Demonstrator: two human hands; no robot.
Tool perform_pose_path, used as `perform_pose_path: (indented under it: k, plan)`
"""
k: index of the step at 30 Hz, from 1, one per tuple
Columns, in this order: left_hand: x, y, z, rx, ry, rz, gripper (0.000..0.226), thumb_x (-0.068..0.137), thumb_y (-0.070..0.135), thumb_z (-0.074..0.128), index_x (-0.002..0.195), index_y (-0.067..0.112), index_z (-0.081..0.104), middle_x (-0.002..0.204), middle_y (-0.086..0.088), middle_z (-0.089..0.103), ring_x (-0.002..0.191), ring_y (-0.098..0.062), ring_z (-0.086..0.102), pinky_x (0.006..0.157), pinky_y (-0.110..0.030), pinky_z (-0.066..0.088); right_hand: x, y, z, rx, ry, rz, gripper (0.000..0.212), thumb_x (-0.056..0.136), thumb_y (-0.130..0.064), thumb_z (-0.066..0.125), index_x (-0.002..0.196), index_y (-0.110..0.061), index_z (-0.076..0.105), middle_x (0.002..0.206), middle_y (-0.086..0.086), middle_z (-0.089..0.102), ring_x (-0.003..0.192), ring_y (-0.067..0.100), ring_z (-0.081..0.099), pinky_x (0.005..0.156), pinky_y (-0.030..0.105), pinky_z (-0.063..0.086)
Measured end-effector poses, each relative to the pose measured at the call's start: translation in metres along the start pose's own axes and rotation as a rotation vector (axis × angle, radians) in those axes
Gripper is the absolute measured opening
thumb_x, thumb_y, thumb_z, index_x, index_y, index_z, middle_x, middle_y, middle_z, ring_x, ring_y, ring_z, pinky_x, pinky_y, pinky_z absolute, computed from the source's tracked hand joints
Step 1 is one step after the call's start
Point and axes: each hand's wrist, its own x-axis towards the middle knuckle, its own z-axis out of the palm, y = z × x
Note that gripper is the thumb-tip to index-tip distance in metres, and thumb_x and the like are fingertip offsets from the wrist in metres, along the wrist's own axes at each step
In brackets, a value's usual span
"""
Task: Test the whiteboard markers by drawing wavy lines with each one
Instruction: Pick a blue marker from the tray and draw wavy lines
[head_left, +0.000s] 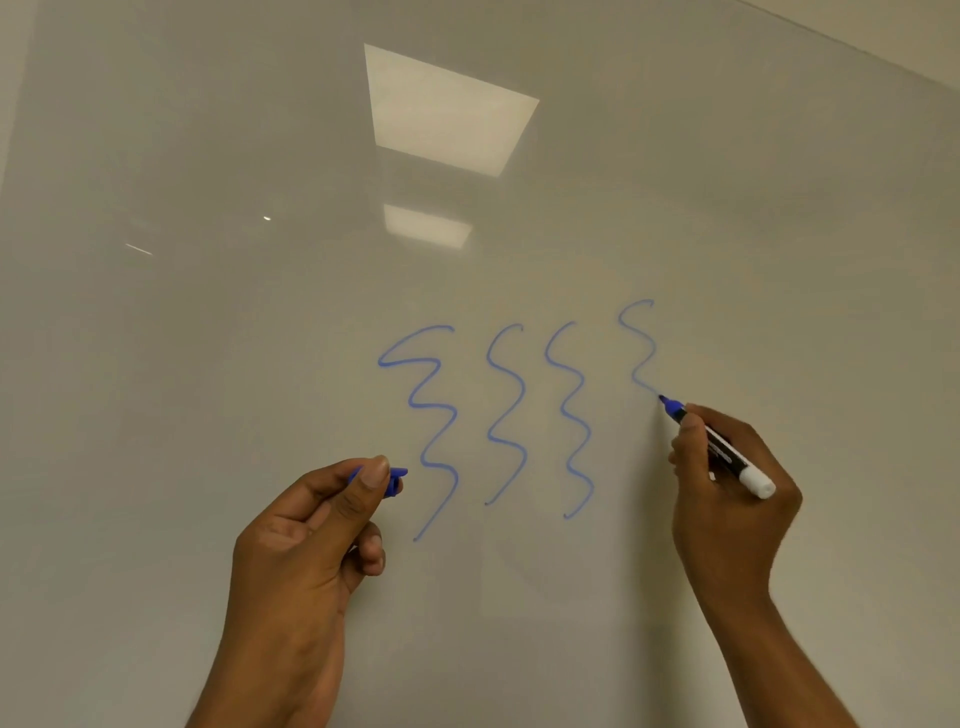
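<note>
1. Right hand (727, 483) wrapped round the blue marker (717, 447), tip touching the whiteboard (208, 364) at the low end of the fourth wavy line (641, 348).
2. Left hand (306, 525) pinching the blue cap (392, 480) between thumb and fingers, held up just left of the first squiggle (428, 421).
3. Three full squiggles done, the second (506, 410) and third (571, 421) side by side; fourth only partway, and looking a touch fainter than the rest.
4. Probably mid-stroke, so: keep pressure steady and light, no mashing the tip.
5. Keep the tip flat-ish on the board, not just an edge, or a thin line could read as a dying marker.
6. Swing from the wrist for even curves, carry down about as low as the neighbours for a fair comparison.
7. Stay right of the third line, no overlap.
8. Keep the cap handy for recapping straight after; can't tell from here where any other markers are.
</note>
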Motion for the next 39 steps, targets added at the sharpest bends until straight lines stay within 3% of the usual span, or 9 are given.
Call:
perform_pose_path:
  k: [6,10,12,14,16,18,24,30,39]
  plan:
    - [0.001,-0.001,0.002,-0.01,-0.013,-0.003,0.032,0.058,0.036,0.081,0.082,0.015,0.08,0.087,-0.007,0.078,0.048,-0.014,0.044,0.047,-0.022,0.045,-0.034,0.012,-0.016,-0.139,-0.036,-0.128,0.018,0.098,-0.016,0.061,0.104,-0.01,0.077,0.09,-0.002,0.073,0.078,0.009,0.068,0.064,0.022,0.048]
    - [0.0,-0.001,0.004,-0.004,-0.011,-0.005,0.029,0.067,0.031,0.077,0.09,0.012,0.076,0.087,-0.005,0.078,0.049,-0.013,0.044,0.053,-0.026,0.044,-0.048,0.016,-0.025,-0.129,-0.029,-0.023,0.013,0.095,-0.017,0.064,0.096,-0.022,0.076,0.083,-0.013,0.072,0.072,0.011,0.066,0.058,0.022,0.045]
    - [-0.001,-0.001,0.004,-0.007,-0.011,-0.004,0.023,0.07,0.029,0.077,0.087,0.013,0.077,0.087,-0.005,0.077,0.049,-0.013,0.044,0.057,-0.03,0.042,-0.046,0.011,-0.026,-0.125,-0.069,0.022,0.024,0.094,-0.004,0.071,0.087,-0.027,0.075,0.081,-0.012,0.072,0.068,0.011,0.066,0.058,0.018,0.044]
    - [-0.002,-0.001,0.004,-0.009,-0.009,-0.004,0.017,0.073,0.028,0.077,0.083,0.014,0.078,0.087,-0.005,0.077,0.049,-0.013,0.044,0.06,-0.032,0.041,-0.036,0.005,-0.026,-0.094,-0.087,0.022,0.028,0.095,0.0,0.069,0.087,-0.026,0.076,0.077,-0.006,0.072,0.068,0.015,0.068,0.062,0.027,0.051]
    - [-0.002,-0.001,0.005,-0.013,-0.017,-0.007,0.019,0.072,0.029,0.077,0.084,0.014,0.078,0.088,-0.006,0.077,0.05,-0.013,0.044,0.059,-0.03,0.042,-0.017,-0.003,-0.021,-0.019,-0.035,0.01,0.018,0.1,-0.009,0.067,0.094,-0.022,0.076,0.079,0.003,0.073,0.071,0.029,0.069,0.067,0.047,0.056]
    - [-0.003,0.0,0.005,-0.016,-0.018,-0.009,0.024,0.07,0.03,0.077,0.087,0.013,0.077,0.088,-0.006,0.077,0.049,-0.013,0.044,0.056,-0.028,0.043,0.008,-0.01,-0.016,0.041,0.029,-0.014,0.011,0.104,-0.018,0.065,0.101,-0.021,0.075,0.081,0.009,0.072,0.072,0.034,0.069,0.069,0.055,0.056]
    - [0.0,0.003,0.002,-0.022,-0.016,0.011,0.03,0.058,0.037,0.081,0.08,0.017,0.081,0.086,-0.005,0.078,0.049,-0.014,0.044,0.047,-0.021,0.045,0.071,-0.021,0.002,0.003,0.014,-0.077,0.014,0.105,-0.027,0.063,0.111,-0.021,0.075,0.097,0.006,0.074,0.079,0.023,0.071,0.078,0.051,0.061]
    - [0.002,0.008,-0.005,-0.013,-0.003,0.014,0.03,0.065,0.032,0.079,0.088,0.012,0.077,0.09,-0.007,0.079,0.049,-0.013,0.044,0.049,-0.022,0.044,0.059,-0.027,0.004,-0.005,-0.053,-0.055,0.021,0.103,-0.022,0.063,0.092,-0.037,0.073,0.083,0.0,0.073,0.079,0.03,0.071,0.075,0.045,0.058]
    - [0.003,0.008,-0.008,-0.015,-0.003,0.009,0.018,0.067,0.032,0.078,0.08,0.02,0.082,0.088,-0.005,0.078,0.05,-0.013,0.044,0.057,-0.029,0.044,0.021,-0.002,-0.025,-0.058,0.035,0.067,0.013,0.104,-0.022,0.064,0.096,-0.025,0.073,0.081,0.0,0.071,0.077,0.031,0.071,0.074,0.044,0.055]
